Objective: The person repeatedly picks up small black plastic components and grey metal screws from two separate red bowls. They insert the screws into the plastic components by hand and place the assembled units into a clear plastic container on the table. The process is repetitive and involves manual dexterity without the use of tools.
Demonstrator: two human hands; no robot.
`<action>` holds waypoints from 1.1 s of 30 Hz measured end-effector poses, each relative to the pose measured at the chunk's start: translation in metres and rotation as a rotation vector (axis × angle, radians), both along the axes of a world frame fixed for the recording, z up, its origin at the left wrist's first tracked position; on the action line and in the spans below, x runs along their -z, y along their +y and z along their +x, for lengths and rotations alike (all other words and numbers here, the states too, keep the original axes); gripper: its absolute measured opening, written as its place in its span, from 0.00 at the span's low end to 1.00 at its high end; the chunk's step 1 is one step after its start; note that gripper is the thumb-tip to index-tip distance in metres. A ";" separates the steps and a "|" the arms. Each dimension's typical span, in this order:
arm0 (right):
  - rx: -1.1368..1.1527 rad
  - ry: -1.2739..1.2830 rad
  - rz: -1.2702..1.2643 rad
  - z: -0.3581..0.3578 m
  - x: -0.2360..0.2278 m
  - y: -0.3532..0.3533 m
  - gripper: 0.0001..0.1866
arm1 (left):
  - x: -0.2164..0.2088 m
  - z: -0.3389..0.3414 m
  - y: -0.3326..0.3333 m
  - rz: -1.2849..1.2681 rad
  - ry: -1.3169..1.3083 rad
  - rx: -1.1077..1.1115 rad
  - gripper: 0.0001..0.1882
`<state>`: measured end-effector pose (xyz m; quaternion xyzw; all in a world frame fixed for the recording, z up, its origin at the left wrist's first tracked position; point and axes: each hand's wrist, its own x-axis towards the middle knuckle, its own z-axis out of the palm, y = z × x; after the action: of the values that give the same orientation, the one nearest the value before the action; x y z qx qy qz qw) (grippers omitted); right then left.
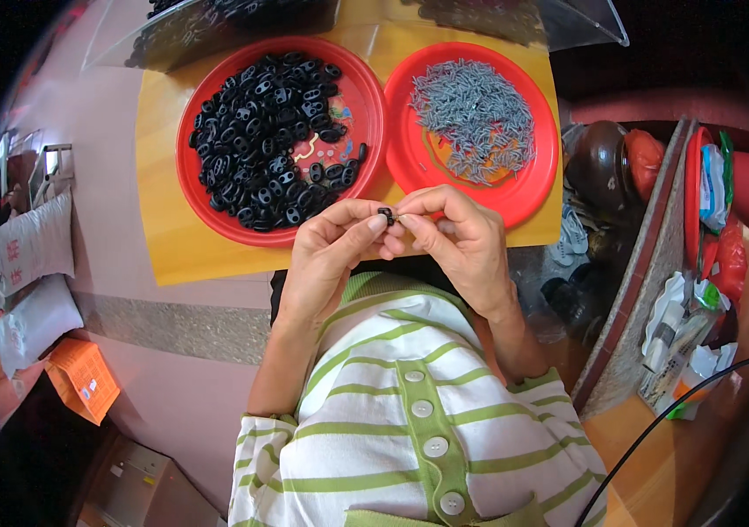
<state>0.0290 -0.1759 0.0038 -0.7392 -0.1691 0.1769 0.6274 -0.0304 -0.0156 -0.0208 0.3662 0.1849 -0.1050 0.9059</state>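
Between thumb and forefinger, my left hand [339,249] pinches a small black plastic cord lock [385,213] with two holes. Close against it, my right hand [458,250] has its thumb and forefinger pressed together at the piece's right side; whatever is between those fingertips is too small to make out. Both hands are raised in front of my chest, just at the near edge of two red plates. Heaped in the left red plate [366,101] are many black oval cord locks [260,132]. A pile of small grey metal springs [475,114] lies in the right red plate [401,132].
Under the plates is a yellow tabletop [164,220]. Clear-walled bins [234,35] with more black pieces stand at the far edge. To the right are a dark brown jar [598,162] and a ledge [633,272]; an orange basket [83,379] sits at lower left. A black cable [655,422] crosses lower right.
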 end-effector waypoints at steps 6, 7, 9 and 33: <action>0.000 -0.140 -0.073 -0.001 -0.003 0.004 0.03 | -0.006 0.000 -0.004 0.114 -0.015 -0.058 0.08; 0.007 -0.149 -0.072 -0.002 -0.003 0.005 0.03 | -0.006 0.000 -0.005 0.131 -0.017 -0.067 0.08; 0.021 -0.157 -0.069 -0.003 -0.001 0.007 0.03 | -0.006 0.000 -0.006 0.157 -0.029 -0.073 0.09; -0.100 -0.542 -0.329 0.061 0.007 0.046 0.06 | 0.001 -0.002 0.011 0.242 -0.025 -0.209 0.08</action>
<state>0.0902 -0.1302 -0.0030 -0.8418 -0.3352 0.0294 0.4220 -0.0328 -0.0047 -0.0220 0.4525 0.2222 0.0174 0.8635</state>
